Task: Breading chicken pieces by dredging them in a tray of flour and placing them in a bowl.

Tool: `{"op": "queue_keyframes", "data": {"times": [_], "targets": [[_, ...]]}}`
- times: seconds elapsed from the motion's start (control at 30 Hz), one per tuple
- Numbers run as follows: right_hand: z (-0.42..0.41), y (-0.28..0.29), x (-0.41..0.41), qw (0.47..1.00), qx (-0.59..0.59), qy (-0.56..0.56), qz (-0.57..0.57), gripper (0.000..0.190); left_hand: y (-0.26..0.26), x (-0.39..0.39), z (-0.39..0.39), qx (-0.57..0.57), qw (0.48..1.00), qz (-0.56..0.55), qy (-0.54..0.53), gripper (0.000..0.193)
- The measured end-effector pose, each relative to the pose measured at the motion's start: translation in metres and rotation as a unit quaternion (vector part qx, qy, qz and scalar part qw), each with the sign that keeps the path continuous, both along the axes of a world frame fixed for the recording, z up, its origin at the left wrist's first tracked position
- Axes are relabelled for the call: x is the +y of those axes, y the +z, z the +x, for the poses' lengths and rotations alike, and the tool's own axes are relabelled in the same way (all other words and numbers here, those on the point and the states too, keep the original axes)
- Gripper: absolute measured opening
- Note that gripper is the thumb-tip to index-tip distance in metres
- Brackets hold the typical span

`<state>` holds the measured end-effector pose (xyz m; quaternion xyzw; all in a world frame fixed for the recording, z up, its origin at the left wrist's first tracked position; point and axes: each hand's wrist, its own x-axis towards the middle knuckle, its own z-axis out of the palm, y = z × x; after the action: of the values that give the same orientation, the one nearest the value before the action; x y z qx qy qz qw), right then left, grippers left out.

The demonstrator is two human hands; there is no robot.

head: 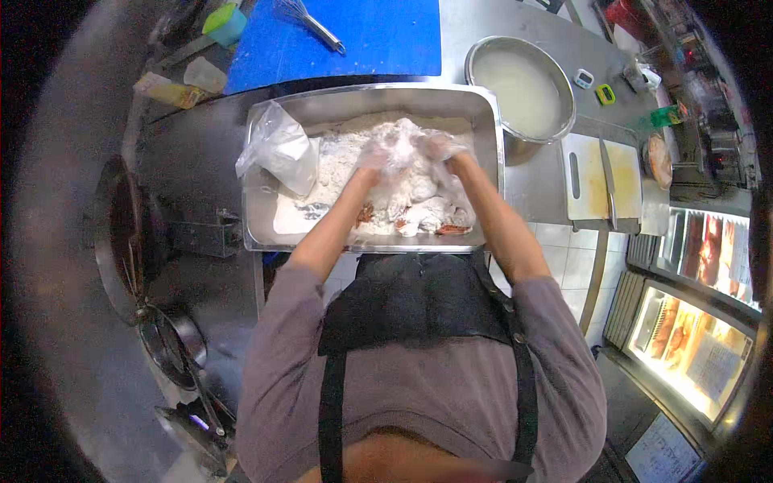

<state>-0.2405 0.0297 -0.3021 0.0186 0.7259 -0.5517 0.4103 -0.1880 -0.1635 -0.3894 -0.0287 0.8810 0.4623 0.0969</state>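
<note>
A deep stainless steel pan (494, 145) lies before me with white flour (338, 163) spread in it. My left hand (377, 158) and my right hand (444, 151), both in clear plastic gloves, are in the flour near the middle of the pan. Between them is a flour-coated clump (403, 142); blur and flour hide whether the fingers grip it. Floured pieces with reddish patches (450, 216) lie at the pan's near right side. A clear plastic bag of white powder (284, 148) rests in the pan's left side.
A steel pot of pale liquid (516, 90) stands behind the pan's right corner. A knife (609, 178) lies on a white cutting board (586, 181) at the right. Behind the pan, a whisk (317, 30) lies on a blue board (386, 42). Two small timers (584, 78) are beyond the pot.
</note>
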Motion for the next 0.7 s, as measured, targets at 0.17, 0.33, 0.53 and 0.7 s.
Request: {"op": "queue_keyframes", "data": {"times": [0.17,0.33,0.53,0.7], "targets": [[0.014,-0.005,0.073,0.995,0.030,0.025,0.093,0.037,0.140,-0.011,0.017,-0.098,0.917,-0.321,-0.216,0.048],[0.028,-0.003,0.053,0.997,0.015,0.002,0.079,0.039,0.057,-0.019,0.047,-0.287,0.928,-0.131,-0.198,0.052],[0.031,0.022,0.015,0.993,0.035,0.031,0.109,0.037,0.073,0.035,0.036,-0.375,0.884,0.268,0.084,0.054],[0.006,-0.038,0.038,0.993,-0.034,-0.109,0.006,0.037,0.048,0.014,0.016,0.025,0.972,-0.146,-0.180,0.056]]}}
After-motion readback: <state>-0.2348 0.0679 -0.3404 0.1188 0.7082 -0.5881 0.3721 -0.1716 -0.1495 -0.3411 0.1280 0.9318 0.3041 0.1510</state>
